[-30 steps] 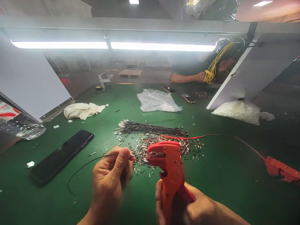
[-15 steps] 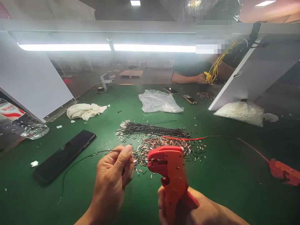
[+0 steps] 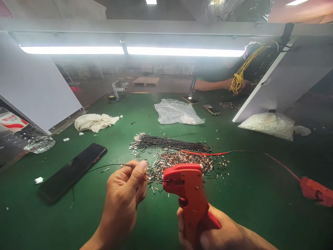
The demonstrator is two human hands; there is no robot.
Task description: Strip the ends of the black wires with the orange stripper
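Observation:
My left hand (image 3: 125, 191) pinches a thin black wire (image 3: 104, 166) between thumb and forefinger; its end points into the jaws of a red wire stripper (image 3: 188, 194). My right hand (image 3: 221, 232) is wrapped round the stripper's handles at the bottom edge. The wire trails left over the green table (image 3: 260, 194) past a black phone (image 3: 73, 172). Just beyond the stripper lies a heap of stripped insulation bits (image 3: 182, 161) and a bundle of cut black wires (image 3: 166, 142).
A red wire (image 3: 208, 153) runs right to a second red tool (image 3: 316, 191). A white cloth (image 3: 95, 122), a clear plastic bag (image 3: 177, 113), a bag of white parts (image 3: 270, 125) and a water bottle (image 3: 26, 137) lie around. Across the table another person's hand holds yellow wires (image 3: 239, 76).
The black wire's trailing loop has swung up and left toward the phone. My left hand has shifted slightly right toward the stripper's jaws; the stripper has dropped a little.

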